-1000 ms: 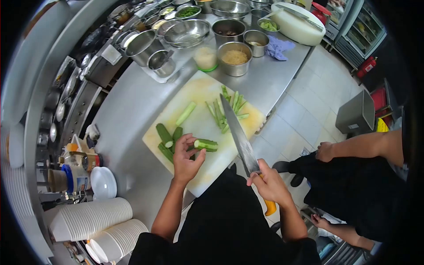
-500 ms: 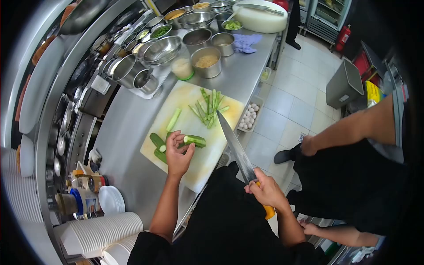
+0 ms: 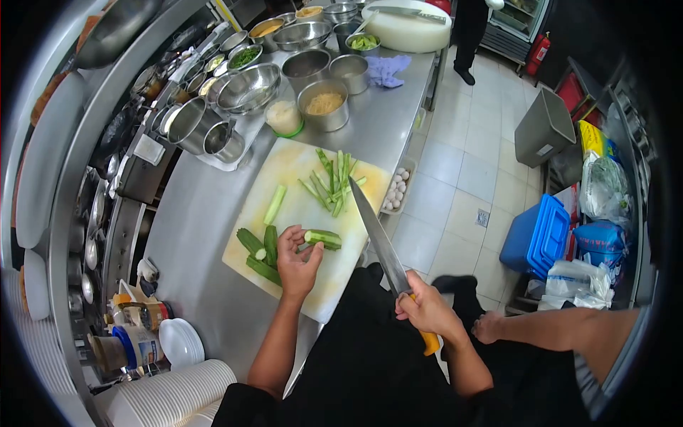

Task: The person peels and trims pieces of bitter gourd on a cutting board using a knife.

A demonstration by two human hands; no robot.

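My left hand point(image 3: 297, 263) is over the white cutting board point(image 3: 299, 156), its fingers curled and the thumb and fingertips at the near end of a green vegetable piece point(image 3: 324, 239). In my right hand point(image 3: 427, 306) is a large knife point(image 3: 379, 242) with a yellow handle, its blade angled up and left over the board's right edge. Several green pieces point(image 3: 262, 265) lie left of my left hand. One pale green stick point(image 3: 274, 205) rests farther up the board. Thin green strips point(image 3: 334, 185) are piled near the knife tip.
Metal pots point(image 3: 324, 104) and bowls stand behind the board, with a purple cloth point(image 3: 388, 70) and a round white block point(image 3: 407, 28). Stacked white containers point(image 3: 171, 391) are at lower left. A co-worker's arm point(image 3: 555, 329) is at right; another person point(image 3: 469, 35) stands farther back.
The view has shifted, and the co-worker at the right has moved lower in view, uncovering a blue box. The knife remains in my right hand, and my left hand stays by the green piece.
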